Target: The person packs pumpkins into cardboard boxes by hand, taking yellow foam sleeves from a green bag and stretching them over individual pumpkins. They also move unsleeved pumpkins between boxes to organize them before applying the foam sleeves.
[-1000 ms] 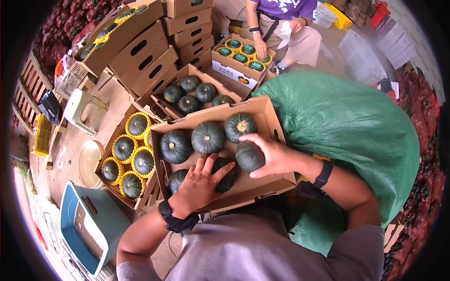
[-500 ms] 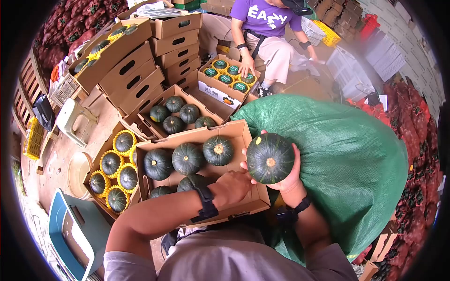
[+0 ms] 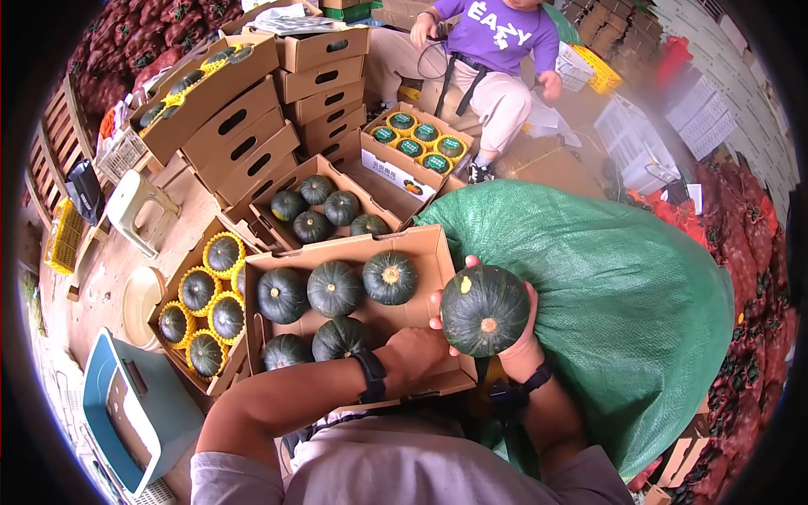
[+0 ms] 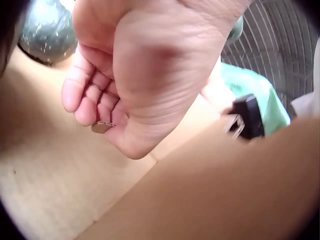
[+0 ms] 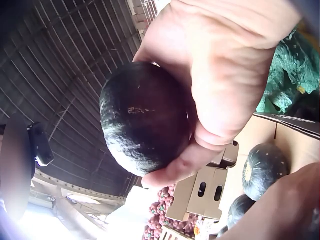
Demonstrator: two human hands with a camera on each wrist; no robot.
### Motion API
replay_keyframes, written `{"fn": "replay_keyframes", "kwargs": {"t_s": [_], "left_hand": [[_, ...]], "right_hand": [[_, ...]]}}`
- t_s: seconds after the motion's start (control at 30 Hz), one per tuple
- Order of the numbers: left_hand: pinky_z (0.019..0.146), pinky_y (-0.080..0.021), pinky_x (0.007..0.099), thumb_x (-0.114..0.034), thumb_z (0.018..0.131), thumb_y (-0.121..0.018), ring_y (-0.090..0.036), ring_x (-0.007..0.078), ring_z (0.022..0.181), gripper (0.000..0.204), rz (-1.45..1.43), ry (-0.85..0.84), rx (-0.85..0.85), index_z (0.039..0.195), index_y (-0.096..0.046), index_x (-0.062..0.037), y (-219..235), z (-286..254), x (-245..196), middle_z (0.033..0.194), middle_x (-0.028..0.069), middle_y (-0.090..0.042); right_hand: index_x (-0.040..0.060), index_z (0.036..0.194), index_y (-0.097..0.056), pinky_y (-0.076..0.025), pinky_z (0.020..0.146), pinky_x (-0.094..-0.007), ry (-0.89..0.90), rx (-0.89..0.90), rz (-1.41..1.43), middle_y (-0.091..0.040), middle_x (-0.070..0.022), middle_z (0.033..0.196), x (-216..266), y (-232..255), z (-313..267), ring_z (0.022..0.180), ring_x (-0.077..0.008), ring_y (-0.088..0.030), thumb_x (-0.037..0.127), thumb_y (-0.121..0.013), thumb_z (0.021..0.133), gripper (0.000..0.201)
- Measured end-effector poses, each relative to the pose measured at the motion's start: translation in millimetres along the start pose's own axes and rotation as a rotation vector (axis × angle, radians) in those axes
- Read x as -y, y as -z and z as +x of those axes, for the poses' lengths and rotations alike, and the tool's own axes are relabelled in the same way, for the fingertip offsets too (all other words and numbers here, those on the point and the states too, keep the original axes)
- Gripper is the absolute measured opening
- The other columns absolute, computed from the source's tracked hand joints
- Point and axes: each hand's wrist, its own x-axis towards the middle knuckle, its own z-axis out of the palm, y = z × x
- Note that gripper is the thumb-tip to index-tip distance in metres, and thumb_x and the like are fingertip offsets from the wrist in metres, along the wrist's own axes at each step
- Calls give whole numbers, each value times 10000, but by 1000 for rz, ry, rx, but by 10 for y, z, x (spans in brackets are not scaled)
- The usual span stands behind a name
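A dark green pumpkin [image 3: 484,310] with a yellow spot rests in my right hand [image 3: 523,337], held over the box's right edge. The right wrist view shows my right hand [image 5: 220,75] curled round the pumpkin [image 5: 142,117]. My left hand [image 3: 417,353] is beside it, above the open cardboard box [image 3: 412,318]. In the left wrist view the fingers of my left hand [image 4: 145,75] are curled; a small brown bit [image 4: 102,127] shows at the fingertips, and I cannot tell whether it is held. Several pumpkins [image 3: 335,289] lie in the box.
A green sack [image 3: 606,311] bulges at the right. Boxes of pumpkins [image 3: 313,225] stand behind and left, some pumpkins in yellow netting [image 3: 199,290]. Stacked cartons [image 3: 252,139] and a seated person [image 3: 497,50] are farther back. A blue tub [image 3: 139,404] stands front left.
Over the last second my right hand has moved right with a pumpkin, out from above the box. My left hand has left the pumpkins and curled. The seated person's hand has left their box.
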Motion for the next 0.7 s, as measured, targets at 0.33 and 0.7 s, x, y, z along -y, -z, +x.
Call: {"fn": "replay_keyframes", "kwargs": {"t_s": [0.33,0.7], "left_hand": [[480,-403,333,-20,629,-607,-499,231,499,144,-423,481,-460,680,-473,-33,650,-2194,63,582,91,-480],[792,-495,365,-215,728,-727,-625,304,864,336,-292,582,-668,990,-646,-21,569,-2628,-39,905,123,-646]], "right_hand": [[169,1354,-445,-409,994,-417,-24,72,-1930,-426,-183,1290,-187,-323,349,1172,-346,-485,265,-774,635,797],[-15,780,-682,-530,654,-302,-720,-770,-1767,-693,-125,741,99,-392,-245,688,-200,-683,133,-511,830,231]]}}
